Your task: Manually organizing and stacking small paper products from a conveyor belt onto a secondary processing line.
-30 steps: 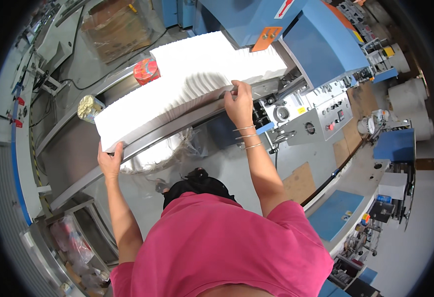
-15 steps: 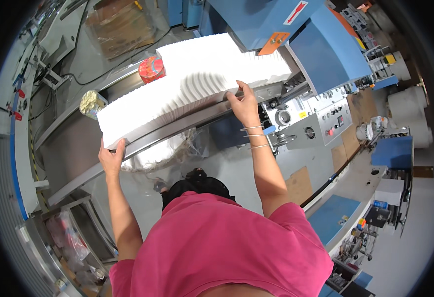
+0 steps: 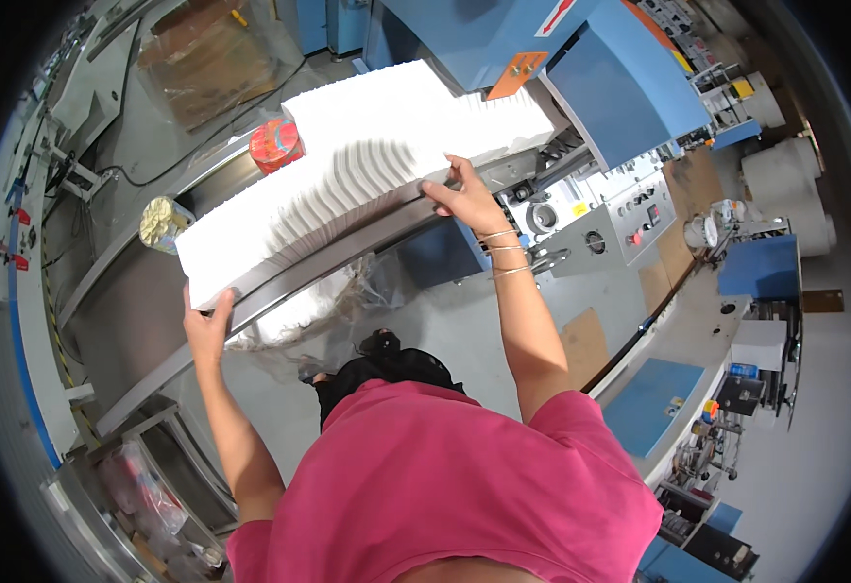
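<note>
A long row of white stacked sheets [image 3: 285, 225], soft like tissue paper, lies across a metal trough, its near face rippled with folds. My left hand [image 3: 208, 332] holds its left end, thumb on the near side and fingers round the end. Farther right, my right hand [image 3: 472, 204], with bangles at the wrist, grips the row's near edge with thumb and fingertips. More white material sits behind the row toward the machine, too bright to make out. A red patterned roll [image 3: 276, 146] and a gold-wrapped roll [image 3: 165, 225] stand along the row's far side.
The metal trough [image 3: 153, 384] runs from lower left to the blue machine [image 3: 629, 102] at upper right. An orange bracket [image 3: 517, 76] hangs over the row. A control panel [image 3: 636, 222] faces me. Below the rail lies a plastic-wrapped white bundle [image 3: 294, 316].
The whole scene has shifted slightly left in the view. My right hand has slid a little left along the row's edge and its fingers have drawn in. My left hand keeps its place.
</note>
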{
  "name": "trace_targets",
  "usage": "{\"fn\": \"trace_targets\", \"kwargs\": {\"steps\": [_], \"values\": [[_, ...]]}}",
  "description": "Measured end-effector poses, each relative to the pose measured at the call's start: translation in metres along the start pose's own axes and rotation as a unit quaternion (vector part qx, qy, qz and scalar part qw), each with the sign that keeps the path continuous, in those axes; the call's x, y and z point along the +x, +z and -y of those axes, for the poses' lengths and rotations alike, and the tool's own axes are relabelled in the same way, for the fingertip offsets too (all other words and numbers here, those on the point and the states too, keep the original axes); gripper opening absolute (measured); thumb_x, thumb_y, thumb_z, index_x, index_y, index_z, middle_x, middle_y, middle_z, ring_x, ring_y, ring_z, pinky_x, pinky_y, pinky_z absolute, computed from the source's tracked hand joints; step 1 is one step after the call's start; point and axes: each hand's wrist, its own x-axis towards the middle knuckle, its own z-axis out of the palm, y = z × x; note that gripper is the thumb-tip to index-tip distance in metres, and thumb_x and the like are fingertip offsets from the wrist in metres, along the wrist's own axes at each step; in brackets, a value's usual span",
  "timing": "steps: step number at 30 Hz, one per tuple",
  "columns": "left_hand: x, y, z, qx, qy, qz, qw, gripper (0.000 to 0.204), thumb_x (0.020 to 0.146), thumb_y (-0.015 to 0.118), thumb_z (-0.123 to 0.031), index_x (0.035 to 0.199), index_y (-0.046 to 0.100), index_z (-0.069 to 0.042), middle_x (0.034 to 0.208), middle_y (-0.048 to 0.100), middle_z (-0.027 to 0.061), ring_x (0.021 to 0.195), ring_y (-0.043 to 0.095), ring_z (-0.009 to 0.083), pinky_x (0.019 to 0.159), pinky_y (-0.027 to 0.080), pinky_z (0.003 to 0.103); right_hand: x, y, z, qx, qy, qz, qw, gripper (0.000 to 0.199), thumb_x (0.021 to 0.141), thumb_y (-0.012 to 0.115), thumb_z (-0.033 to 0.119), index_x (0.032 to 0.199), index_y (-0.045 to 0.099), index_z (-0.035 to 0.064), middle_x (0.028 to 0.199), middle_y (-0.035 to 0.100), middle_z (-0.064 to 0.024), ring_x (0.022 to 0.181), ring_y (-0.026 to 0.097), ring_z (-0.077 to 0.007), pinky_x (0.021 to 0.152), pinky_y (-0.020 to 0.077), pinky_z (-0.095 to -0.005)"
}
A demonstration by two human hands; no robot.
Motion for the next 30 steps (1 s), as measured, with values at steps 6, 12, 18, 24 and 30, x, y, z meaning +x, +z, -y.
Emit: {"fn": "trace_targets", "kwargs": {"steps": [6,12,18,24,30], "values": [[0.015,-0.024,0.006,-0.239,-0.182,0.049,0.952,0.074,0.09,0.056,-0.045,0.142,0.029,0.0,0.137,0.041,0.0126,0.121,0.044,0.022,0.1,0.035,0.036,0.005,-0.003,0.025,-0.028,0.073,0.074,0.994,0.088,0.084,0.068,0.037,0.142,0.019,-0.0082,0.101,0.052,-0.0104,0.075,0.059,-0.0117,0.058,0.0493,-0.0203],[0.036,-0.043,0.015,-0.339,-0.268,0.154,0.888,0.066,0.09,0.054,-0.049,0.136,0.04,-0.004,0.13,0.051,0.0069,0.111,0.052,0.0197,0.095,0.04,0.034,0.015,0.005,0.036,0.017,0.127,0.086,0.988,0.088,0.084,0.064,0.048,0.14,0.026,-0.0068,0.117,0.053,-0.0158,0.078,0.065,-0.0138,0.057,0.0519,-0.0192],[0.048,-0.031,-0.013,-0.254,-0.288,0.19,0.903,0.074,0.087,0.061,-0.047,0.139,0.036,-0.001,0.137,0.044,0.0107,0.127,0.039,0.0213,0.104,0.029,0.034,0.026,0.002,0.041,-0.111,0.167,0.113,0.973,0.094,0.077,0.07,0.051,0.14,0.027,-0.004,0.11,0.055,-0.0136,0.067,0.063,-0.0102,0.05,0.0499,-0.0166],[0.047,-0.024,-0.025,-0.209,-0.22,0.185,0.935,0.083,0.081,0.07,-0.041,0.141,0.028,0.0,0.137,0.044,0.0118,0.13,0.036,0.0207,0.109,0.022,0.033,0.034,0.005,0.058,-0.111,0.195,0.176,0.958,0.111,0.072,0.076,0.048,0.145,0.007,0.0002,0.124,0.049,-0.0191,0.071,0.066,-0.0146,0.052,0.0527,-0.0198],[0.052,-0.032,-0.024,-0.222,-0.202,0.22,0.928,0.078,0.082,0.07,-0.034,0.14,0.03,-0.003,0.136,0.046,0.0098,0.127,0.039,0.0199,0.108,0.024,0.032,0.032,0.02,0.07,-0.11,0.238,0.185,0.947,0.126,0.066,0.083,0.039,0.145,-0.009,0.0046,0.124,0.047,-0.0257,0.068,0.067,-0.0172,0.051,0.0544,-0.0234]]}}
